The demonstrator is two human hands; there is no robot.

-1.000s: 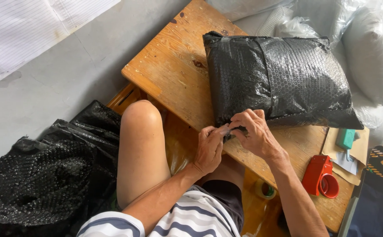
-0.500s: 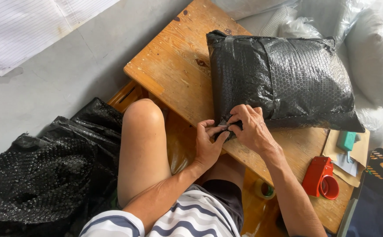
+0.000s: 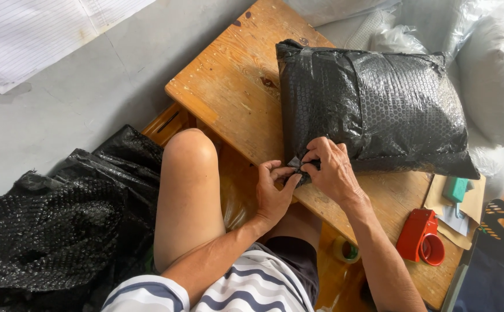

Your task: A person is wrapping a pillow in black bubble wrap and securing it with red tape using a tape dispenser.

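**Pinching the corner of a black parcel**

Working at the near corner of the black bubble-wrap parcel (image 3: pixel 373 104), both hands meet at the edge of the wooden desk (image 3: pixel 234 86). The left hand (image 3: pixel 275 193) has its grip closed on the corner's loose fold, thumb against fingers; the right hand (image 3: pixel 333 170) presses its curled fingers down on the same spot. The parcel lies flat on the desk. A red tape dispenser (image 3: pixel 419 237) sits well to the right, and a heap of black bubble wrap (image 3: pixel 44 231) lies on the floor.

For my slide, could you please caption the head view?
Both hands, left hand and right hand, pinch a corner of a black bubble-wrap parcel on a wooden table.
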